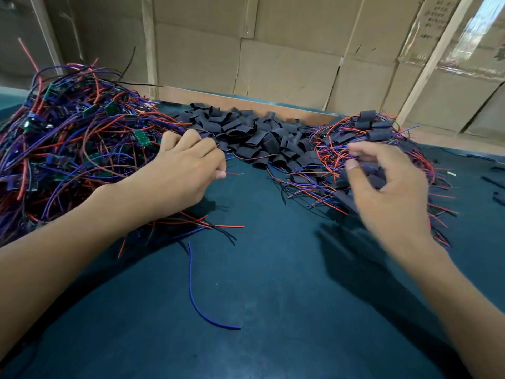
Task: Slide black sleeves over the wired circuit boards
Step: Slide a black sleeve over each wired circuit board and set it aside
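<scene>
On the dark green surface (259,269), the left hand (183,170) curls into tangled wired circuit boards (68,138) at the left edge. The blurred right hand (393,187) holds black sleeves (374,177) over the sleeved boards (369,127) at right. Loose sleeves (254,135) are heaped along the far edge between them.

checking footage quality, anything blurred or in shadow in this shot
Head view: the right hand is motion-blurred, the left hand sharp; both arms cast soft dark shadows on the green mat; wide-angle bending shows at the edges.
</scene>
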